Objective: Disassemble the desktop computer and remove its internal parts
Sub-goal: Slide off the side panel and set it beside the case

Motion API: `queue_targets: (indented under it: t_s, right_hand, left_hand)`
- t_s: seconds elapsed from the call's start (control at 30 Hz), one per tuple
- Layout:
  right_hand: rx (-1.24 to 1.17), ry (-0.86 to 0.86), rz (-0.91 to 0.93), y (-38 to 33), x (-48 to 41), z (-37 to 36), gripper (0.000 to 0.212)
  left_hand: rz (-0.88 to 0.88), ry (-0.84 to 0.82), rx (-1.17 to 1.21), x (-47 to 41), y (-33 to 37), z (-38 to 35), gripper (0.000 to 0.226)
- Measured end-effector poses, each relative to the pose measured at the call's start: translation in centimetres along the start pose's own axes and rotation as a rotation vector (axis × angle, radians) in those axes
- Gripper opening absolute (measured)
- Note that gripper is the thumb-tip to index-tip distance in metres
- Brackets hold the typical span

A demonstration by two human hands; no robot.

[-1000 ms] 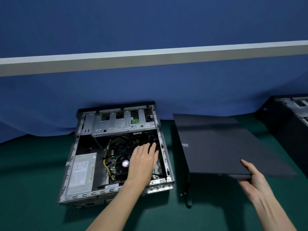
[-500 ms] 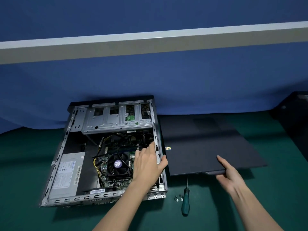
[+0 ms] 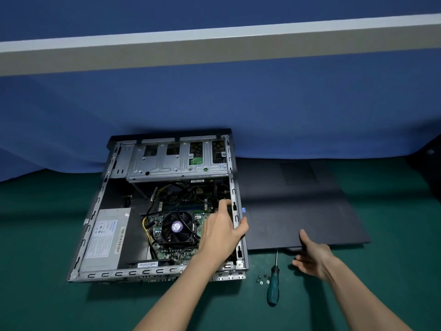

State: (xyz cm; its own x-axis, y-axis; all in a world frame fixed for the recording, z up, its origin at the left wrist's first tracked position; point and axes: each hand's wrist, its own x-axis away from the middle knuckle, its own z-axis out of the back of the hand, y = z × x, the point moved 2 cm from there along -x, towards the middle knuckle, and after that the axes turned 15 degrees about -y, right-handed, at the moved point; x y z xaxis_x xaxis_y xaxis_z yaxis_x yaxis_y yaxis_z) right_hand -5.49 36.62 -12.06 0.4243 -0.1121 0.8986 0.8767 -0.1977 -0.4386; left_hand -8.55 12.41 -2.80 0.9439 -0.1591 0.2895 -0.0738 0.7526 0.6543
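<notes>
- Recording side panel point(image 3: 298, 206) lowered since the earlier frame, now lying flat on the green tabletop point(image 3: 47, 235), just beside the computer case point(image 3: 133, 273) on its right.
- Finding right hand point(image 3: 312, 259) at the panel's near edge: thumb lying over the edge, fingers loosely spread and gripping nothing.
- Finding left hand point(image 3: 222, 235) pinching the case's right wall, thumb outside, fingers inside.
- Noting case lying open side up against the blue cloth point(image 3: 214, 103), showing drive cage point(image 3: 176, 161) at the far end, power supply point(image 3: 105, 237) at near left, cooler fan point(image 3: 177, 226) near the middle.
- Noting green-handled screwdriver point(image 3: 273, 287) lying near the case's near right corner, loose screws point(image 3: 262, 279) just left of its handle.
</notes>
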Motion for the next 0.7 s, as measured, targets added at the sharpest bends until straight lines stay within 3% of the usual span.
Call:
queue_targets:
  t_s: [0.2, 0.33, 0.4, 0.47, 0.57, 0.7]
  right_hand:
    - [0.457, -0.012, -0.105, 0.4, 0.2, 0.3, 0.065]
    - [0.587, 0.185, 0.277, -1.5, 1.9, -2.5, 0.052]
    - [0.405, -0.007, 0.504, -3.3, 4.1, -6.1, 0.047]
    - [0.349, -0.253, 0.617, -4.7, 6.5, -10.2, 0.039]
    - [0.523, -0.394, 0.642, -4.9, 8.3, -15.2, 0.071]
    - [0.612, -0.269, 0.633, -3.9, 8.3, -17.0, 0.092]
  left_hand:
    - [0.063, -0.007, 0.089, -0.4, 0.0, -0.3, 0.039]
    - [0.026, -0.035, 0.093, 0.0, -0.1, 0.0, 0.039]
    - [-0.014, -0.018, 0.015, 0.8, -0.9, 0.8, 0.041]
    - [-0.021, 0.103, -0.241, 1.8, -2.8, 2.4, 0.045]
    - [0.163, 0.237, -0.626, 3.2, -7.6, 5.6, 0.047]
    - [0.581, 0.210, -0.671, 4.6, -12.4, 9.8, 0.101]
